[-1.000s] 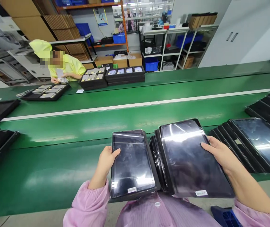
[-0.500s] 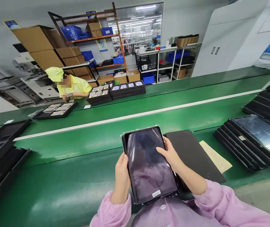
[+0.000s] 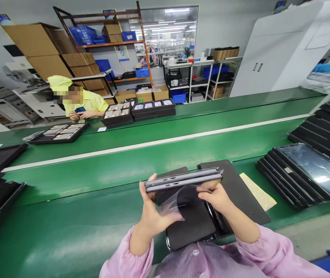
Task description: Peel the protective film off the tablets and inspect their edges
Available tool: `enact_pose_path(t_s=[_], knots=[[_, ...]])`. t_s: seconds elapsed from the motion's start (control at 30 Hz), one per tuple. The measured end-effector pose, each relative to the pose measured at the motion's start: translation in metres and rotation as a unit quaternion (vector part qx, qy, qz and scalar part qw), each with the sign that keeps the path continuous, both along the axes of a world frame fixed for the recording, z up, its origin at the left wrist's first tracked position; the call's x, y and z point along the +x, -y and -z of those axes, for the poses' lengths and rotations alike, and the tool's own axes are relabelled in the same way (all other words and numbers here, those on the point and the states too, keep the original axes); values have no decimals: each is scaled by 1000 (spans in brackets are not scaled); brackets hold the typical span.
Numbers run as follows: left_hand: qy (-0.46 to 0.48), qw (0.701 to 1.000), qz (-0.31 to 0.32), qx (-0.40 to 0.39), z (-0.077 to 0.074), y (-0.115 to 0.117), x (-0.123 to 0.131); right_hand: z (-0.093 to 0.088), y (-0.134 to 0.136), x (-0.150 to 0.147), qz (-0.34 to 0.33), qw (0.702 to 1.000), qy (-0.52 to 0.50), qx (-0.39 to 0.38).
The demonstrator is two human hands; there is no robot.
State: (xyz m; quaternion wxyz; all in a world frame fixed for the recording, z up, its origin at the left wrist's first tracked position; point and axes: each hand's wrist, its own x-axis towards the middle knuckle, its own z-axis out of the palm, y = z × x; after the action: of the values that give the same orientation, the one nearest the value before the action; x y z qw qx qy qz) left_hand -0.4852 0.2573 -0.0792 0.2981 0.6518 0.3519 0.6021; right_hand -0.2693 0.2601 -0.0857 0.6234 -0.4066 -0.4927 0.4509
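Two thin grey tablets (image 3: 183, 180), one on the other, are held up edge-on to me above the green bench. My left hand (image 3: 151, 214) grips their left end, thumb stretched toward a clear plastic film (image 3: 170, 206). At the right end, my right hand (image 3: 219, 197) is closed on the tablets. The film curls down below the lower tablet between my hands. Beneath them, close to my body, lies a black flat tray (image 3: 192, 229). Partly hidden fingers of both hands reach behind the tablets.
Right of my hands lie a black board (image 3: 240, 193) and a yellowish sticker sheet (image 3: 259, 191). Stacked trays with wrapped screens (image 3: 312, 170) stand farther right. Black trays (image 3: 2, 200) are stacked at left. Across the green conveyor (image 3: 124, 154) a person in yellow (image 3: 80, 100) handles a small item.
The tablets have tipped from screen facing me to edge-on and risen off the bench front. The clear film now hangs loose underneath, and the black tray below has come into view.
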Motion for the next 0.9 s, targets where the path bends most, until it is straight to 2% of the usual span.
enact_pose_path(t_s=[0.07,0.1,0.2,0.3,0.4,0.53,0.67,0.83,0.9], knots=[[39,998,-48,4,-2,6,1,-14,8,1,-42,997,15,58],[59,997,-52,17,-7,9,1,-23,12,2,-69,993,12,99],[63,995,4,80,-33,18,0,-46,23,4,-153,968,10,200],[34,994,68,83,-49,25,-4,-56,28,8,-201,944,44,256],[48,990,98,93,-46,31,-4,-54,28,12,-230,926,49,296],[41,990,79,113,-37,38,-2,-49,30,16,-238,914,76,320],[10,991,71,117,-37,44,0,-50,35,19,-235,913,90,322],[-28,995,1,95,-35,46,0,-52,35,22,-239,920,93,295],[-26,994,12,101,-36,46,0,-51,33,23,-240,920,93,297]])
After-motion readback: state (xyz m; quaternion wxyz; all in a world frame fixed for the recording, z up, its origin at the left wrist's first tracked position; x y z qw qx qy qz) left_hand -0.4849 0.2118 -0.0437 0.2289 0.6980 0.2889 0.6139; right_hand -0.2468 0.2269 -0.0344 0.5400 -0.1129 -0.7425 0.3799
